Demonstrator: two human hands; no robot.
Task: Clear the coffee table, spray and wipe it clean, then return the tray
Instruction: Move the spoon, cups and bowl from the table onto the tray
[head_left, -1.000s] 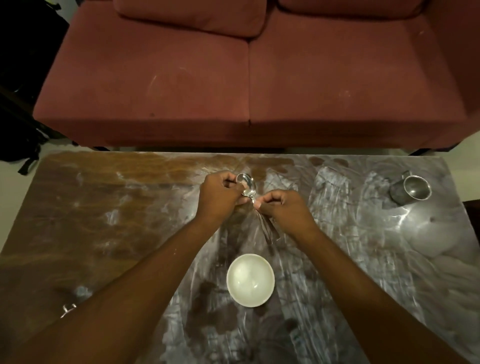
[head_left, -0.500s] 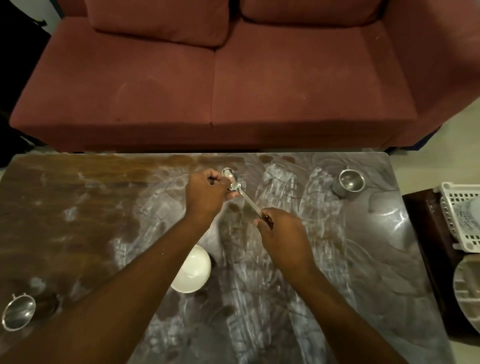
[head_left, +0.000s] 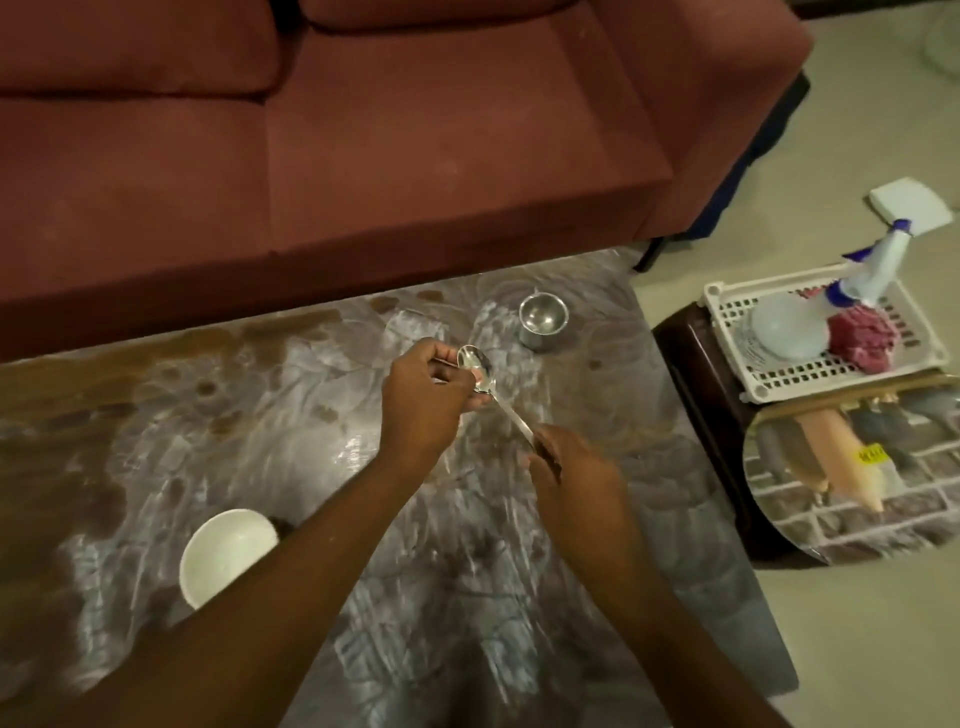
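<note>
**Spoon held in both hands over table**

Holds spoon (head_left: 497, 399) clear of table (head_left: 249, 415), tilted, scoop end up and away. Pinches scoop end with left hand (head_left: 423, 400), fingers curled round it. Grips handle end with right hand (head_left: 576, 470), fingers closed, handle tip hidden in fist.

Beyond grip, slightly right: steel cup (head_left: 543, 321), upright on table, apart from spoon. Nearer and left of grip: white bowl (head_left: 226, 556) on table, right edge hidden behind left forearm. White smears on table all round grip.

Right of grip, off table: dark stool (head_left: 691, 364) carrying white basket (head_left: 730, 332) and round tray (head_left: 852, 499). Inside basket: spray bottle (head_left: 789, 332) lying on its side, red cloth (head_left: 862, 338) touching it. Round tray nearer than basket, just beside it, overhanging stool edge.

Beyond grip, along far table edge: red sofa (head_left: 363, 156).
</note>
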